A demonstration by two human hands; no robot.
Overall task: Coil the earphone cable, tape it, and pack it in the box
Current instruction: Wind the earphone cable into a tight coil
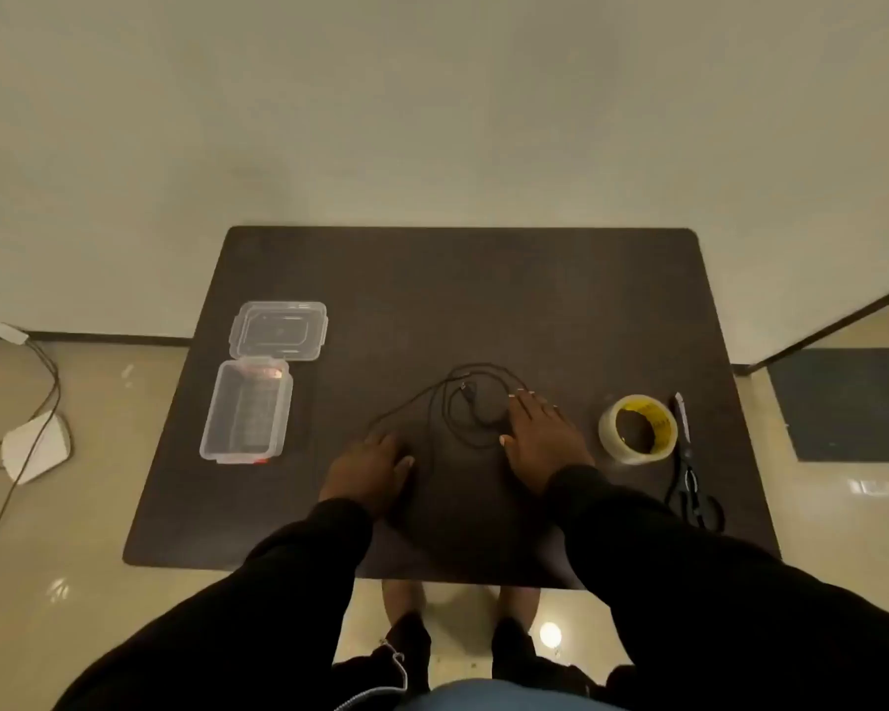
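Observation:
A black earphone cable (445, 405) lies in loose loops in the middle of the dark table (483, 300). My right hand (540, 436) rests flat on the cable's right side, fingers spread. Just left of the cable, my left hand (368, 472) lies on the table with its fingers near a strand; whether it touches is unclear. A clear plastic box (247, 410) stands uncovered at the left, and its clear lid (278, 329) lies just behind it. At the right sits a roll of clear tape (637, 427) with a yellow core.
Black scissors (691, 484) lie along the table's right edge, beside the tape. On the floor to the left are a white device (34, 446) and trailing cables. A dark mat (848, 402) lies on the floor at the right. My feet show under the table's front edge.

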